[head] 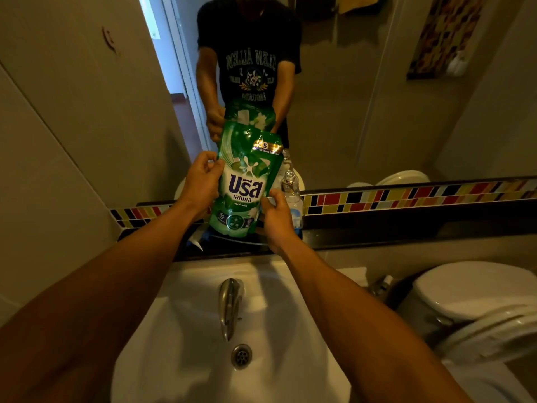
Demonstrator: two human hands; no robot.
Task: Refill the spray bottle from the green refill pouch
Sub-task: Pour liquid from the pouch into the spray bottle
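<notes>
The green refill pouch (245, 184) stands upright on the dark shelf (377, 231) behind the sink, in front of the mirror. My left hand (200, 181) grips its left edge about halfway up. My right hand (276, 216) holds its lower right side, thumb on the front. Just right of the pouch stands a clear bottle (290, 193) with an open neck and no spray head on it; the pouch and my right hand partly hide it.
A white sink (180, 330) with a metal tap (229, 303) and drain (241, 356) lies below my arms. A white toilet (476, 298) is at the right. A strip of coloured tiles (406, 196) runs under the mirror. A small blue and white object (194, 242) lies on the shelf left of the pouch.
</notes>
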